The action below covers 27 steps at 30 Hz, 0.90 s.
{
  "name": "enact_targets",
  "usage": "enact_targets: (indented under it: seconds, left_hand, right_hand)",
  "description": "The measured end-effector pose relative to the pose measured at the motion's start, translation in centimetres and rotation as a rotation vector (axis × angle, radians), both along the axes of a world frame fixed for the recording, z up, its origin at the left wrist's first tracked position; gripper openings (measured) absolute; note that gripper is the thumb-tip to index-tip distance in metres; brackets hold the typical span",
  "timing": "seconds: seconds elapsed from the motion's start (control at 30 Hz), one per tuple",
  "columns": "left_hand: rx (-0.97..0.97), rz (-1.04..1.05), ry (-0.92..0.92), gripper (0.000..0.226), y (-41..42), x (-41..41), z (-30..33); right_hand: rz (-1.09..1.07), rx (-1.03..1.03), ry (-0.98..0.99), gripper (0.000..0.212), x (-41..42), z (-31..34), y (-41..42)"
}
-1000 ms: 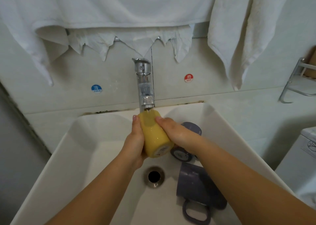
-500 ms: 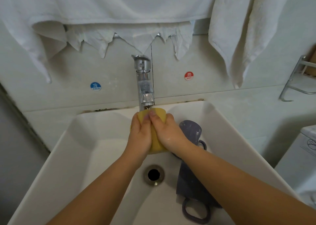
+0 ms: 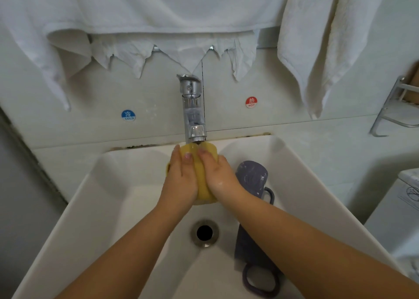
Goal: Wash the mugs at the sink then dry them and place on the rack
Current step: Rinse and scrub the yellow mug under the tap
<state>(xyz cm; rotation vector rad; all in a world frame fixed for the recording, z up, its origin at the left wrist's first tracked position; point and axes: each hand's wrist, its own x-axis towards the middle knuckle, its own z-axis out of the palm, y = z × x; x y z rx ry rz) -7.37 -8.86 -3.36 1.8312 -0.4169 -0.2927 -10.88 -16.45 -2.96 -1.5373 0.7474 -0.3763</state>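
Left hand (image 3: 180, 180): wrapped round the left flank of the yellow mug (image 3: 205, 174), fingers laid up its wall toward the rim, so you are grasping it.
Yellow mug: held between both your hands right under the tap (image 3: 194, 119) spout, above the back of the sink (image 3: 102, 185). Its long axis runs away from you and up, mouth toward the spout and base toward you. A small yellow bulge at the left, beside your left hand, is probably the handle, but I cannot tell for sure.
How it will handle: judge it rigid, fairly weighty for its size, and breakable if it meets the basin. It looks wet, so expect a slippery glaze. Keep both palms on the body, or hook a finger through the handle before you lift it away.
Right hand (image 3: 218, 176): curled over the right side of the same mug, thumb near the rim, grasping it too; the skin looks wet.
Upper purple mug (image 3: 251, 177): lying on the sink's right slope, just beside your right wrist, long axis running up and back, handle on the right.
Lower purple mug (image 3: 246, 246): lying nearer you, partly under your right forearm, handle loop pointing toward you.
Rack (image 3: 394, 112): metal, on the wall at far right, well apart from the mugs.
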Motion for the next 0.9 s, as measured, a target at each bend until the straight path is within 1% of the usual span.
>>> enact_targets:
  seconds: [0.1, 0.13, 0.2, 0.23, 0.27, 0.3, 0.33, 0.37, 0.4, 0.43, 0.5, 0.53, 0.57, 0.63, 0.67, 0.73, 0.8, 0.83, 0.87, 0.9]
  left_hand:
    - [0.141, -0.111, 0.045, 0.059, 0.5, -0.2, -0.3]
    - [0.226, -0.140, 0.000, 0.059, 0.7, -0.4, -0.2]
    - [0.370, -0.144, -0.203, 0.058, 1.2, -0.6, 0.1]
    - [0.361, -0.108, -0.316, 0.054, 1.5, -0.6, 0.4]
    - [0.306, -0.056, -0.400, 0.048, 1.9, -0.4, 0.7]
    - [0.230, 0.003, -0.450, 0.040, 2.3, -0.2, 1.2]
    - [0.163, 0.062, -0.456, 0.031, 2.6, 0.2, 1.4]
    - [0.110, 0.115, -0.410, 0.024, 2.7, 0.8, 1.2]
    - [0.062, 0.141, -0.309, 0.021, 2.8, 1.5, 1.0]
    - [0.003, 0.126, -0.140, 0.021, 2.7, 2.1, 0.9]
    - [-0.143, 0.008, 0.270, 0.021, 2.6, 2.6, 0.7]
    - [-0.187, -0.040, 0.391, 0.021, 2.6, 2.7, 0.6]
    - [-0.206, -0.061, 0.431, 0.023, 2.6, 2.8, 0.5]
    - [-0.239, -0.037, 0.406, 0.031, 2.1, 2.8, 0.4]
    - [-0.248, -0.023, 0.380, 0.034, 1.8, 2.5, 0.4]
    - [-0.235, -0.009, 0.313, 0.043, 0.8, 1.7, 0.7]
    - [-0.208, 0.013, 0.259, 0.051, -0.2, 1.0, 1.0]
    - [-0.211, 0.005, 0.279, 0.052, -0.6, 0.8, 1.0]
    - [-0.239, -0.029, 0.340, 0.052, -0.9, 0.7, 1.1]
    - [-0.293, -0.082, 0.433, 0.048, -1.0, 0.7, 1.2]
  right_hand:
    - [0.032, 0.058, 0.092, 0.068, -0.3, -0.2, -0.7]
    - [0.023, 0.037, 0.085, 0.068, -0.6, -0.3, -0.8]
    - [-0.009, -0.037, 0.047, 0.065, -0.9, -0.4, -1.2]
    - [-0.021, -0.054, 0.035, 0.063, -1.1, -0.3, -1.4]
    - [-0.037, -0.040, 0.029, 0.064, -1.1, -0.2, -1.7]
    - [-0.055, 0.003, 0.030, 0.065, -1.0, 0.0, -2.0]
    - [-0.068, 0.058, 0.034, 0.067, -1.0, 0.3, -2.3]
    - [-0.071, 0.116, 0.034, 0.070, -1.0, 0.5, -2.6]
    - [-0.061, 0.167, 0.024, 0.072, -1.1, 0.5, -2.9]
    - [-0.043, 0.206, 0.005, 0.070, -1.2, 0.5, -3.1]
    - [0.013, 0.235, -0.019, 0.054, -1.5, 0.4, -3.3]
    - [0.038, 0.233, -0.011, 0.048, -1.6, 0.3, -3.4]
    - [0.057, 0.231, 0.000, 0.047, -1.7, 0.3, -3.6]
    - [0.071, 0.205, 0.011, 0.047, -1.8, 0.5, -3.7]
    - [0.060, 0.153, 0.018, 0.050, -1.8, 0.6, -3.7]
    - [0.042, 0.004, 0.055, 0.067, -1.9, 0.5, -3.8]
    - [0.042, -0.042, 0.069, 0.085, -2.2, 0.5, -3.7]
    - [0.037, -0.023, 0.061, 0.091, -2.3, 0.3, -3.9]
    - [0.023, -0.010, 0.050, 0.092, -2.4, 0.2, -4.2]
    - [0.006, -0.029, 0.040, 0.087, -2.4, 0.1, -4.5]
